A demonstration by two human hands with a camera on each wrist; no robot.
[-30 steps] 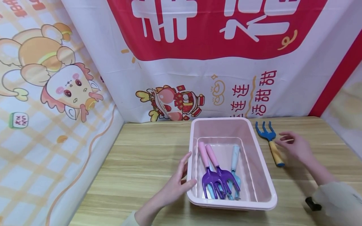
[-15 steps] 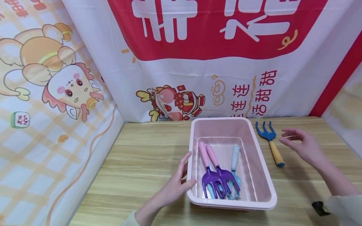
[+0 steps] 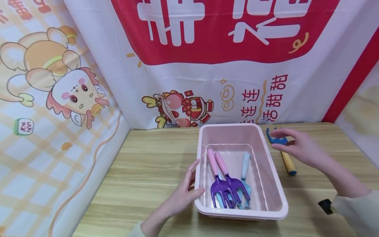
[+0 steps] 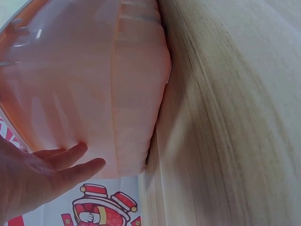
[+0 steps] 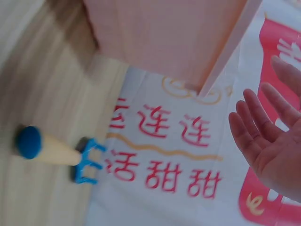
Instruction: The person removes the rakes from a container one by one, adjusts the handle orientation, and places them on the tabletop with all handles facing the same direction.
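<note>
From the head, the blue rake [image 3: 286, 161] lies near the counter's [image 3: 154, 161] back edge, right of the tub [image 3: 237, 213]. From the left wrist, the left hand [image 4: 35, 176] touches the tub, fingers loose. From the right wrist, the right hand [image 5: 281, 153] holds nothing, fingers spread.

Red "连连" [image 3: 250, 96], red "活甜甜" [image 3: 273, 100], both on white cloth [image 3: 177, 77]

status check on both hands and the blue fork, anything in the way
Left hand at the pink tub's side. Right hand raised, empty. Blue fork on table, right of tub. No obstacle seen.
</note>
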